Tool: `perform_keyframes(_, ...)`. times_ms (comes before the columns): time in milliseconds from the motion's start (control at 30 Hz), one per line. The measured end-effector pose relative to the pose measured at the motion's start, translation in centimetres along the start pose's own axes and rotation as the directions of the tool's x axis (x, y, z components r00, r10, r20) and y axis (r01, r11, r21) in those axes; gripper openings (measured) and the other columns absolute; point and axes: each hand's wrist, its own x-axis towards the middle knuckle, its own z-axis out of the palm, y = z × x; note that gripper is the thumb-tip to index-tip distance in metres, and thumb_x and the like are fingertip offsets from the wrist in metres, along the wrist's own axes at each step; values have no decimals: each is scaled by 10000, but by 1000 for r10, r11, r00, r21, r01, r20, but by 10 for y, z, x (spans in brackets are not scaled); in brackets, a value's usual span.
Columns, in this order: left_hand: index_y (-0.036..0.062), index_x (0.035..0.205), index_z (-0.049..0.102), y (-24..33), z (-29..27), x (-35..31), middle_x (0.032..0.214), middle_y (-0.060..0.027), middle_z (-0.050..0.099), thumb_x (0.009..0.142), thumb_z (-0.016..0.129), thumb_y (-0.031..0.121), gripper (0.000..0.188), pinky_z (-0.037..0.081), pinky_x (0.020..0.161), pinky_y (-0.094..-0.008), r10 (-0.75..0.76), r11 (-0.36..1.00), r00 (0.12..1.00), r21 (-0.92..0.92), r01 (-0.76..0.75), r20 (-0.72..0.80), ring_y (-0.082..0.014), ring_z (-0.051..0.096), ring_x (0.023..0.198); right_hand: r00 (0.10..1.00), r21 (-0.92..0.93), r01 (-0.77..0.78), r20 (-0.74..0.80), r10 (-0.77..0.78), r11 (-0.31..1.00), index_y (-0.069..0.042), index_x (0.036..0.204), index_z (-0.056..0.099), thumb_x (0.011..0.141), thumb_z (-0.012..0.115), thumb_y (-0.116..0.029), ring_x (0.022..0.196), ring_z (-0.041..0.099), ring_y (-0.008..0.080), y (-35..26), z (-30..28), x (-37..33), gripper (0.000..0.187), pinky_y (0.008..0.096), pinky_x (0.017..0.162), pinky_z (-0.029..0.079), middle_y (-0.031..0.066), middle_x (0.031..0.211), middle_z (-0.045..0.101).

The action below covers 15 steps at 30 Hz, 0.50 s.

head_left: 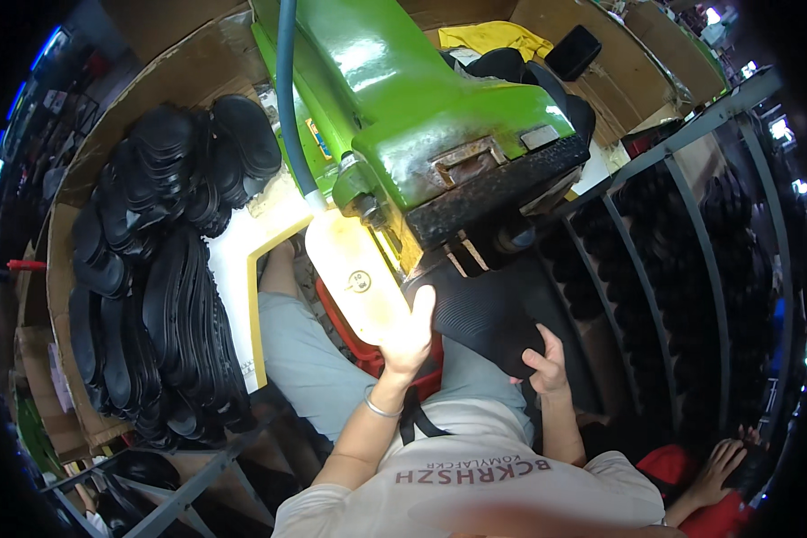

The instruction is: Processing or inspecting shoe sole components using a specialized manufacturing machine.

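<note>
Mid-frame, the left hand [407,339] appears to have its grip closed on the lower end of a pale sole [354,273], though glare hides the fingers. Right of centre, the right hand [547,363] has a slack, parted grip, nothing visible in it. The step looks like positioning the sole beside the green machine [439,117]; next calls for steady angling. The sole bears a round dark mark [360,282]; the machine, a colourful label [317,139]; the shirt [511,498], dark red lettering.

Green machine [448,112] partly above frame
</note>
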Motion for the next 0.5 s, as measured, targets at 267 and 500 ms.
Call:
perform_keyframes(267, -20, 737, 606, 18, 4, 6, 587, 58, 490, 844, 625, 28, 119, 302, 479, -191, -63, 991, 990, -111, 77, 124, -11, 388, 546, 979, -52, -122, 156, 129, 991, 50, 1053, 491, 781, 683, -65, 741, 644, 247, 29, -3, 20, 352, 339, 597, 529, 149, 895, 616)
perform_keyframes(500, -36, 782, 616, 6, 10, 13, 628, 33, 519, 821, 658, 52, 105, 317, 514, -197, -15, 994, 1000, -105, 15, -1, -28, 404, 568, 998, 65, -53, -37, 56, 996, 104, 1152, 456, 742, 652, -31, 624, 634, 211, 16, 15, -12, 474, 332, 455, 572, 160, 877, 612)
